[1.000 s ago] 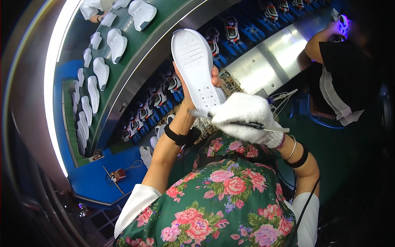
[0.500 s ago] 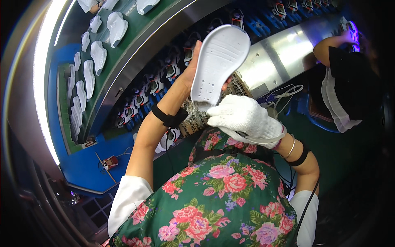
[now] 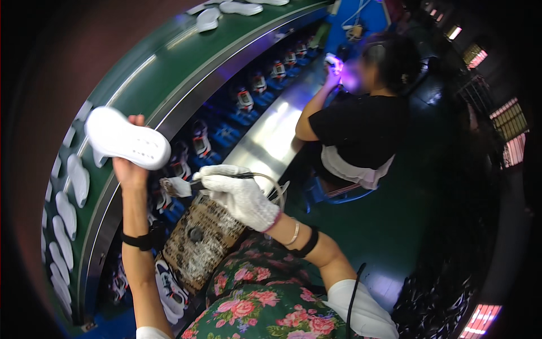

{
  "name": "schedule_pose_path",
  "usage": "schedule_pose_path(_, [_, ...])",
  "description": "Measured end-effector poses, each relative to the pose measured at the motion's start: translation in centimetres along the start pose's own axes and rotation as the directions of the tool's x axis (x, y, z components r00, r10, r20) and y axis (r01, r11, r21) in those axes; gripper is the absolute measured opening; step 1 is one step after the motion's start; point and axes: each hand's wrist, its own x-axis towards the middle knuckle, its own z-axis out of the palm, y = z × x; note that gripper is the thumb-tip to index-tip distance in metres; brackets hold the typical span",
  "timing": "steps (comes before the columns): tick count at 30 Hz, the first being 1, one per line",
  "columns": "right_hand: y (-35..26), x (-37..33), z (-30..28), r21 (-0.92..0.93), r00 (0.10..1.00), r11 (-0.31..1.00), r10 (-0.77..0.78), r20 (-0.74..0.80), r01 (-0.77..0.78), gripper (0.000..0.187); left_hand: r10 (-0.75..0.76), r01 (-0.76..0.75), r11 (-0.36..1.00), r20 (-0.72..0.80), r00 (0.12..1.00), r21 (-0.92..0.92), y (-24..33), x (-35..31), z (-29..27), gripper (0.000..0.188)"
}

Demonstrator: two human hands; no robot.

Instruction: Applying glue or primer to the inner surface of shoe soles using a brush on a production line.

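A white shoe sole [image 3: 129, 138] is in my bare left hand [image 3: 131, 172], raised at the left by the green belt's metal edge. Fingers and palm grip it from below and behind, and its heel end with small holes points right. My right hand [image 3: 240, 198], in a white knit glove, is closed around a brush [image 3: 179, 187]. The brush has a pale head and dark bristle tips pointing left, apart from the sole. Below the brush, a stained cardboard sheet [image 3: 206, 240] covered in dark print lies by my floral apron [image 3: 248, 308]. A dark round spot marks the cardboard.
White soles [image 3: 66, 214] line the curved green belt [image 3: 130, 85] on the left and far side. Beneath its metal edge, shoe uppers [image 3: 200, 141] stand in a row on blue holders. A co-worker [image 3: 361, 118] in black sits at the right of the metal counter [image 3: 265, 144], under purple light.
The view has swung right. My left hand has carried the sole from in front of me toward the belt, and the brush has come away from it.
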Motion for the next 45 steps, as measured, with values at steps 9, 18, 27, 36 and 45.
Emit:
schedule_pose_path(9, [0.2,3.6,1.1,0.041,0.996,0.996,-0.085,-0.008,0.085,0.021,-0.214,0.257,0.93,0.18,0.96,-0.264,0.1,-7.7,-0.8,0.069])
schedule_pose_path(18, [0.1,-0.6,2.6,-0.563,0.913,0.719,-0.315,0.259,0.407,0.019,-0.512,0.523,0.834,0.106,0.852,-0.177,-5.7,-19.2,-4.2,0.075])
schedule_pose_path(27, [-0.5,-0.9,3.7,-0.708,0.618,-0.094,-0.418,0.666,0.7,0.023,-0.622,0.578,0.64,0.1,0.777,-0.506,-6.8,-21.5,-1.4,0.077])
schedule_pose_path(36, [1.8,-2.2,4.0,-0.527,0.504,-0.389,-0.17,0.847,0.755,0.028,-0.569,0.526,0.745,0.02,0.822,-0.411,-7.2,-22.3,-3.8,0.065])
schedule_pose_path(45, [2.4,-2.0,2.2,-0.562,0.481,-0.329,-0.297,0.825,0.759,0.029,-0.573,0.546,0.813,-0.11,0.812,-0.204,-7.5,-21.0,-2.2,0.076])
